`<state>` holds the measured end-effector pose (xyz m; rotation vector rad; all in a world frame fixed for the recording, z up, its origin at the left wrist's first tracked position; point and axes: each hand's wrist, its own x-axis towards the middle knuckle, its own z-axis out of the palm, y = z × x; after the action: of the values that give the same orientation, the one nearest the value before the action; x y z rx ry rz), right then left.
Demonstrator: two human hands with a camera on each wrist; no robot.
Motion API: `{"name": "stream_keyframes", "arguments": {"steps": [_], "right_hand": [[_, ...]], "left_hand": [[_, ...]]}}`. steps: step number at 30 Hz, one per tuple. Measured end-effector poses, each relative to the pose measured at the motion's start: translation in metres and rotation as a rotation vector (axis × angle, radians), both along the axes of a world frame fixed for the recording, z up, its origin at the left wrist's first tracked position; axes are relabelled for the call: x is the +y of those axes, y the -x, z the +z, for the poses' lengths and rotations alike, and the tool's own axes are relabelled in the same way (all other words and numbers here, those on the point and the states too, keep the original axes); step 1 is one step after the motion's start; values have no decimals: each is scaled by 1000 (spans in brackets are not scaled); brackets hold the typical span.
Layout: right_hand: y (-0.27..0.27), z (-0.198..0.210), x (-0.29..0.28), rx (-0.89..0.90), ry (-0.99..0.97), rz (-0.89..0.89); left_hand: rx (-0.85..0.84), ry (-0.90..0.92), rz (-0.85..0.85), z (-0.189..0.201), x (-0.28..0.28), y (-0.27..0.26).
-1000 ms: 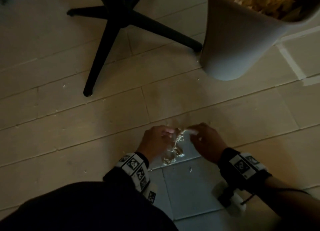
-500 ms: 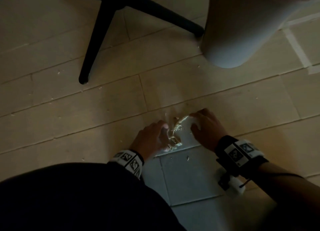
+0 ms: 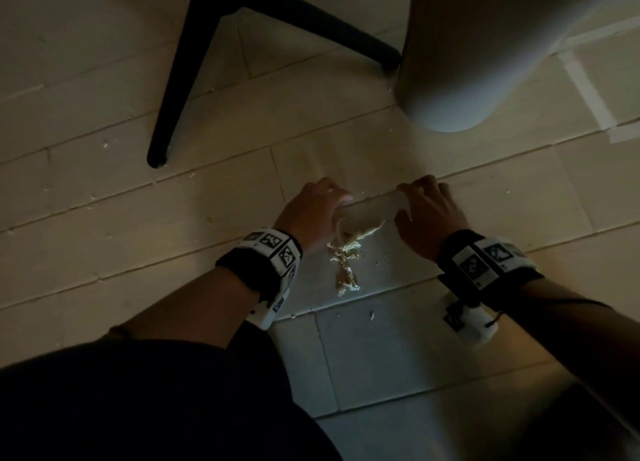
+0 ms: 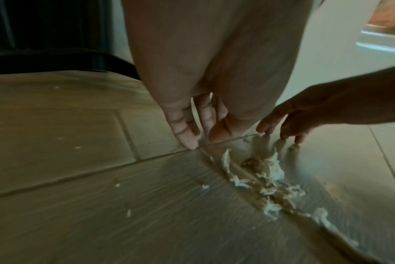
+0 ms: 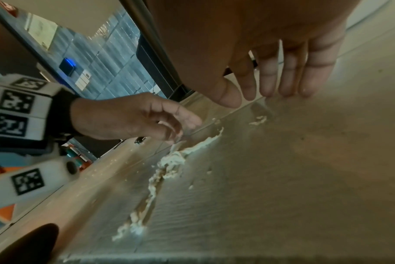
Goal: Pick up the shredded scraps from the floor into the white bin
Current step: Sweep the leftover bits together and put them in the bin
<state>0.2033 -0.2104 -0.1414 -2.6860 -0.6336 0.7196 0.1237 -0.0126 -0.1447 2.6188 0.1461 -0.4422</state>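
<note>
A thin streak of pale shredded scraps [image 3: 344,263] lies on the wood-look floor between my wrists. My left hand [image 3: 313,211] and right hand [image 3: 427,211] are set down just beyond it, a hand's width apart. In the left wrist view the left fingers [image 4: 185,130] point straight down and their tips touch the floor by a plank seam, next to the scraps [image 4: 262,176]. In the right wrist view the right fingers [image 5: 287,80] are straight too, tips on the floor past the scraps [image 5: 169,160]. Neither hand holds anything. The white bin [image 3: 467,62] stands at the far right.
The black legs of a chair base [image 3: 187,69] spread across the floor at the far left, one leg ending close to the bin. Tiny crumbs [image 3: 372,315] dot the planks around the pile. My dark-clothed knee [image 3: 138,401] fills the near left.
The hands, which were bunched together over the scraps, have moved apart and away from me. The scraps now lie in a streak nearer to me than the fingers.
</note>
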Motion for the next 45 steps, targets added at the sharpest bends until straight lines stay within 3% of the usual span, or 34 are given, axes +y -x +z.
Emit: {"name": "stream_keyframes", "arguments": {"steps": [7,11,17,20,24,29,34,39,45], "right_hand": [[54,-10,0,-81,-15,211],[76,-14,-12,-97,-81,334],[45,-8,-17,-155,-69,149],[43,-11,-20,-127,-7,160],[65,-7,-18,-103,24,228],[81,-11,-16,-87,-106,305],[68,-7,-16,-47,-200,162],[55,-5,-24,29,-136,29],[68,-2,-21,98,-118,36]], "left_hand": [[-7,-265,-363,-8,-25,13],[-65,-216,-425,-6,-22,49],[-179,-86,-246,-2,-7,45],[-133,-95,-172,0,-6,31],[-99,-101,-222,-3,-17,43],[-126,0,-280,-8,-23,79],[-144,7,-78,-4,-11,81],[41,-24,-139,-5,-11,91],[3,45,-121,-12,-33,82]]}}
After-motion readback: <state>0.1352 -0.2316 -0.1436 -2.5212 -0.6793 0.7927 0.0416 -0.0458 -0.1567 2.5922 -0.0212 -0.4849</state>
